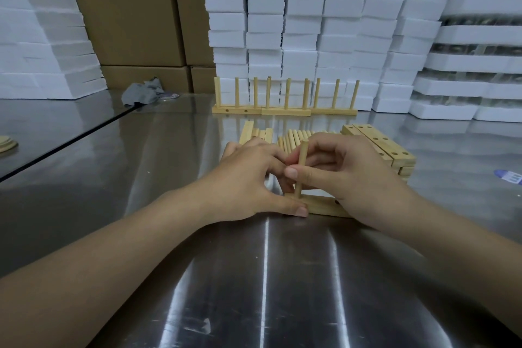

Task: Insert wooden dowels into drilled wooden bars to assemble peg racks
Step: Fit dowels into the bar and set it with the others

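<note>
Bare table (268, 277) near side — dowel pile (293, 137), bar stack (378, 144) block behind.

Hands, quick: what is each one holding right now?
Left hand: grips the end of the pale drilled wooden bar.
Right hand: pinches the upright round wooden dowel.

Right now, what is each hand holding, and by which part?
The right hand pinches the upright dowel at mid-length; the left hand holds the bar at its left end, thumb on the front face.
</note>
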`<control>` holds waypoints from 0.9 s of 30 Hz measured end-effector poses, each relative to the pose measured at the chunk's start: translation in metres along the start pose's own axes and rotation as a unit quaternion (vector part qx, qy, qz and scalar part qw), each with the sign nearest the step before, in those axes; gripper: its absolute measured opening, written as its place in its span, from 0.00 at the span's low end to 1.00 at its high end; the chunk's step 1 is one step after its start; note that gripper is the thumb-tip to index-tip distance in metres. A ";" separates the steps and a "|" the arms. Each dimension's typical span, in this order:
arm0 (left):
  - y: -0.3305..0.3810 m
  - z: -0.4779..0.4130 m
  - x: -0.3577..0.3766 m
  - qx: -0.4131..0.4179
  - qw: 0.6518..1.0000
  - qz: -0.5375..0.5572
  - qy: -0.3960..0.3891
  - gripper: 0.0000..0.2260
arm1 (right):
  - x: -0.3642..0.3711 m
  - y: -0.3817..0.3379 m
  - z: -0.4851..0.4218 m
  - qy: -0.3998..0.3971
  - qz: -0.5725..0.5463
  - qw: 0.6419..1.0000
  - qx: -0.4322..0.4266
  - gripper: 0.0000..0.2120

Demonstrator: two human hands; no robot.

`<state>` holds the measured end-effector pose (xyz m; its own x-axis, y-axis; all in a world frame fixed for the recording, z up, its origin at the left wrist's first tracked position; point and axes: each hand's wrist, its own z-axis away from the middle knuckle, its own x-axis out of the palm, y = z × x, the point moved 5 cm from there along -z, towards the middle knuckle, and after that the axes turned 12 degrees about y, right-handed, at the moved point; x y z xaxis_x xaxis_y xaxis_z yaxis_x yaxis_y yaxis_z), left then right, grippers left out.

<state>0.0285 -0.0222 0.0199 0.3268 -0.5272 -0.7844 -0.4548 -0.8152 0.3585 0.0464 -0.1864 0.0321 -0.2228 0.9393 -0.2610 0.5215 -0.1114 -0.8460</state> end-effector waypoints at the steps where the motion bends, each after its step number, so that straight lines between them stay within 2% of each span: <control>1: 0.001 0.000 0.000 0.001 1.000 -0.002 0.001 0.13 | 0.000 0.001 0.000 -0.003 -0.002 1.000 0.004 0.07; 7: 0.003 0.000 0.001 0.010 1.000 -0.002 0.011 0.12 | 0.001 0.001 -0.001 -0.002 0.040 0.999 -0.026 0.08; 13: 0.000 0.001 0.003 0.004 0.999 -0.003 0.034 0.15 | 0.003 0.002 0.001 0.044 0.112 0.991 -0.050 0.13; 17: 0.003 0.001 0.000 0.031 0.999 -0.017 0.005 0.12 | 0.001 0.002 0.004 0.060 0.159 0.984 -0.058 0.12; 20: 0.000 -0.001 -0.013 0.039 0.999 -0.007 -0.022 0.15 | 0.000 0.001 0.004 0.038 0.144 0.987 -0.056 0.13; 22: -0.006 -0.004 -0.028 0.002 0.997 0.079 -0.001 0.10 | -0.006 -0.002 0.003 0.039 0.107 0.992 -0.048 0.15; 24: -0.015 -0.007 -0.040 -0.040 0.987 0.146 0.059 0.11 | -0.016 -0.005 0.000 0.065 0.081 0.994 -0.045 0.18; 27: -0.035 -0.009 -0.045 -0.097 0.973 0.123 0.168 0.12 | -0.035 -0.005 -0.007 0.124 0.090 0.987 -0.056 0.16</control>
<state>0.0368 0.0280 0.0469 0.4953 -0.7344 -0.4640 -0.3996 -0.6669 0.6290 0.0577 -0.2164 0.0487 0.0833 0.9595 -0.2692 0.6253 -0.2607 -0.7356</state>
